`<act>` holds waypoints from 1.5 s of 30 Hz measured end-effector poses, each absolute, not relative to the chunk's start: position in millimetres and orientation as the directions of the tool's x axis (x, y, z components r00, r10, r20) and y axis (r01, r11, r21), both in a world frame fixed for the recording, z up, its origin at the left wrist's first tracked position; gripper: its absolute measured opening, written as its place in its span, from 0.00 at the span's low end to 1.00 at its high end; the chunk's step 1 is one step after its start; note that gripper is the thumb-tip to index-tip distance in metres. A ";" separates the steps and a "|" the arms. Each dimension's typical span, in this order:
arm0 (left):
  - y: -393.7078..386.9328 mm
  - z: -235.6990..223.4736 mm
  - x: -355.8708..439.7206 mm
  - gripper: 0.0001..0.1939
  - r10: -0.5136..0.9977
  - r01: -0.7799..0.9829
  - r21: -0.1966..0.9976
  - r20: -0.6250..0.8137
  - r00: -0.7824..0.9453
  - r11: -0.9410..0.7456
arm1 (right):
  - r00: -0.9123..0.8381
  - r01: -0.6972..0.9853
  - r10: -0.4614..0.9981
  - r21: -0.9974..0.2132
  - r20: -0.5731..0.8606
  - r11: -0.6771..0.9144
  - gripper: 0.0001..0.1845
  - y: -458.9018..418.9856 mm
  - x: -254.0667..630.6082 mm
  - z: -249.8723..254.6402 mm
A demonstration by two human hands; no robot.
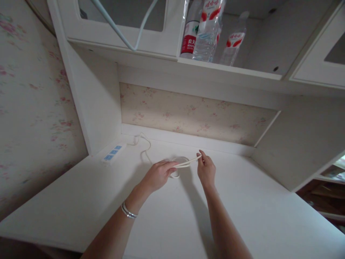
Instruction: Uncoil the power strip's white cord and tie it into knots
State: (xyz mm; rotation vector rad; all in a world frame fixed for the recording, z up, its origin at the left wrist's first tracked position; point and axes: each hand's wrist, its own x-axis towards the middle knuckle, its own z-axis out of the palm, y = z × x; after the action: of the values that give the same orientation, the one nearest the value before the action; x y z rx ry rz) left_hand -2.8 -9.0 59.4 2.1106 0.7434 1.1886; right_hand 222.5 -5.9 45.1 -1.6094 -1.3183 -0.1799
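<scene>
A thin white cable (185,163) is stretched between my two hands above the white desk (167,216). My left hand (159,175), with a silver bracelet on its wrist, is closed round one end of the doubled cable. My right hand (206,169) pinches the other end between thumb and fingers. Part of the cable lies coiled on the desk just behind my hands. The rest of it runs back and left to a white power strip (113,153) with blue sockets by the left wall panel.
Above the desk is a white hutch with a shelf of several plastic water bottles (207,32) and a glass cabinet door (121,21). Floral wallpaper covers the left wall and the back panel (194,115). A white side panel (296,144) closes the desk's right side.
</scene>
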 end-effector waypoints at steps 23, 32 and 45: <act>8.5 60.1 -17.4 0.19 0.868 0.296 0.818 0.485 0.107 -0.494 | -0.229 -0.113 0.973 -0.993 0.042 0.016 0.27 -28.5 195.9 60.8; 24.2 42.8 -20.6 0.20 0.911 0.359 0.857 0.410 -0.038 -0.370 | -0.403 -0.107 0.907 -0.990 0.124 0.088 0.23 -36.6 198.5 67.8; 32.5 33.8 -21.2 0.21 0.916 0.406 0.833 0.401 0.023 -0.375 | -0.086 0.347 0.916 -0.850 0.391 0.396 0.16 -23.9 186.3 53.8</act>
State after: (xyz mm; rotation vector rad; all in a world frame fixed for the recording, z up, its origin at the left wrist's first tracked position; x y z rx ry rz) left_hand -21.2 32.5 33.8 1.8078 1.3437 1.3354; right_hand 186.3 -23.9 53.8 -1.1331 -1.6453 0.7074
